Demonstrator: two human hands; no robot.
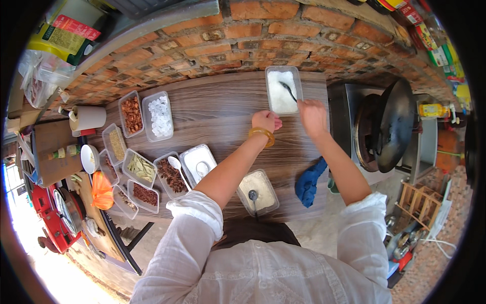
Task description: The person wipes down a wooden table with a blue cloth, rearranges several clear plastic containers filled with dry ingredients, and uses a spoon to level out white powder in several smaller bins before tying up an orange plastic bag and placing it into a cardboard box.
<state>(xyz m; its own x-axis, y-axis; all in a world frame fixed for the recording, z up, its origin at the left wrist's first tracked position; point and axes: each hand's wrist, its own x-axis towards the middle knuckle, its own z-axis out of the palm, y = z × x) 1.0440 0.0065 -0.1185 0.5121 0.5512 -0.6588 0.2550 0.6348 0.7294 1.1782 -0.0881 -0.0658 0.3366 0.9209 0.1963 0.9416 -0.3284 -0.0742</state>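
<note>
At the wall side of the table, a clear plastic tub (270, 95) holds white granules (279, 100). A black spoon (289, 90) dips its bowl into them. My right hand (313, 117) grips its handle above the tub's near right corner. My left hand (264, 121), with an amber-coloured bangle (270, 140) at the wrist, is by the tub's near left corner. Its fingers look curled, and whether they touch the tub or enclose anything is unclear. Closer to my body, another tub (274, 186) contains pale powder and a dark spoon (253, 195).
On the left are tubs of rock sugar-like lumps (159, 117), star anise (171, 176), dried leaves (141, 167) and white powder (193, 159). A blue cloth (309, 182) lies right. Beyond the table's right edge, a wok (396, 125) leans over a stove (351, 98). A brick wall (258, 30) borders the back.
</note>
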